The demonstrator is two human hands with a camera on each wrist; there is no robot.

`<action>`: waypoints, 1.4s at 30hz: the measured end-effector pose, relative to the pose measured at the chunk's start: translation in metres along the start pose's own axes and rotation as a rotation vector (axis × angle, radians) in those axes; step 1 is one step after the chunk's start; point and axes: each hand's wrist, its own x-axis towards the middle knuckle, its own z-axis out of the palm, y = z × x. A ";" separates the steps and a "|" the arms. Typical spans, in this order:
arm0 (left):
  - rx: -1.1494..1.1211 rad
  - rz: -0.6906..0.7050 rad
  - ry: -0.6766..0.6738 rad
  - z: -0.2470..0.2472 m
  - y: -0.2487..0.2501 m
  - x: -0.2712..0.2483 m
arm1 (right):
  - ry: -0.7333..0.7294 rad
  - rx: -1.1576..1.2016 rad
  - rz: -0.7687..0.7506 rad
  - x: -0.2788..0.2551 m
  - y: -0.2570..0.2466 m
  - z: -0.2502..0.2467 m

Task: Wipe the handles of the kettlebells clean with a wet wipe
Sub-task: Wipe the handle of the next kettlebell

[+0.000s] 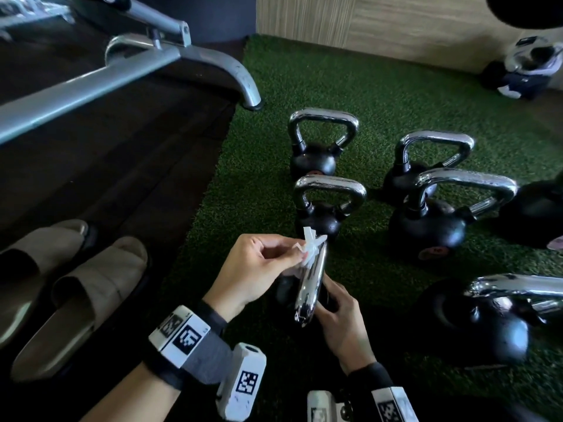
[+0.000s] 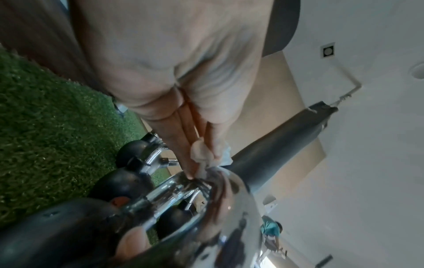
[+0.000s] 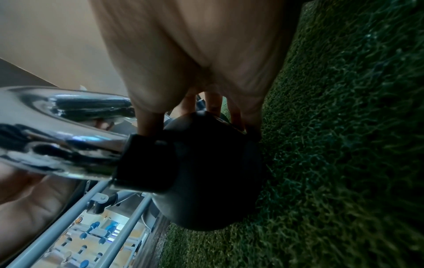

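The nearest kettlebell is tilted, and its chrome handle [image 1: 310,284] shows edge-on in the head view. My left hand [image 1: 294,254] pinches a crumpled white wet wipe [image 1: 311,245] against the far end of that handle. The left wrist view shows the wipe [image 2: 204,154] bunched between my fingertips, pressed onto the handle's bend [image 2: 183,190]. My right hand [image 1: 336,310] grips the kettlebell's black ball [image 3: 206,172] from the right, fingers and thumb curled round it [image 3: 201,107]. Most of the ball is hidden by both hands in the head view.
Several more chrome-handled kettlebells stand on the green turf [image 1: 350,86]: two ahead [image 1: 323,141] [image 1: 330,205], two at the right [image 1: 432,159] [image 1: 444,217], one close right [image 1: 487,318]. A grey bench frame [image 1: 128,68] and beige slippers [image 1: 79,284] sit on dark flooring at left.
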 end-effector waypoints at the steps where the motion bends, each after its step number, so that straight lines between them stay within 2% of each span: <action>1: -0.005 -0.023 -0.007 -0.002 0.003 0.001 | -0.009 -0.011 0.008 0.000 -0.001 0.000; 3: 0.039 -0.066 -0.074 -0.009 0.008 -0.001 | -0.002 -0.021 0.010 0.000 -0.002 0.001; 6: 0.089 -0.146 -0.280 -0.023 0.010 -0.015 | 0.023 -0.038 -0.002 -0.001 0.001 0.002; 7: 0.085 -0.148 -0.312 -0.026 0.009 -0.020 | 0.020 -0.037 -0.002 -0.001 -0.001 0.002; 14: 0.090 -0.012 -0.215 -0.025 -0.011 -0.047 | 0.029 -0.046 0.023 0.000 -0.001 0.002; 18: 0.227 0.111 -0.127 -0.024 -0.018 -0.057 | 0.023 -0.054 0.019 0.001 -0.001 0.002; 20: 0.257 0.119 -0.091 -0.022 -0.023 -0.061 | 0.026 -0.048 0.013 0.001 -0.001 0.002; 25: 0.385 0.058 -0.144 -0.024 -0.034 -0.057 | 0.022 -0.068 0.004 0.001 0.001 0.002; 29: 0.506 0.093 -0.198 -0.030 -0.020 -0.050 | -0.031 -0.170 -0.011 0.003 -0.005 -0.004; 31: 0.429 0.106 -0.147 -0.032 -0.014 -0.047 | 0.042 -0.231 -0.048 0.003 -0.010 -0.012; 33: 0.270 0.088 -0.022 -0.031 -0.008 -0.047 | 0.220 -0.185 -0.106 -0.003 -0.024 -0.021; 36: 0.001 0.035 0.136 -0.030 0.005 -0.046 | 0.383 -0.051 -0.329 -0.019 -0.063 -0.032; 38: -0.095 -0.004 0.160 -0.029 0.015 -0.044 | 0.336 0.000 -0.466 -0.031 -0.096 -0.035; 42: -0.190 -0.045 0.102 -0.022 0.034 -0.040 | 0.072 0.008 -0.585 -0.037 -0.133 -0.023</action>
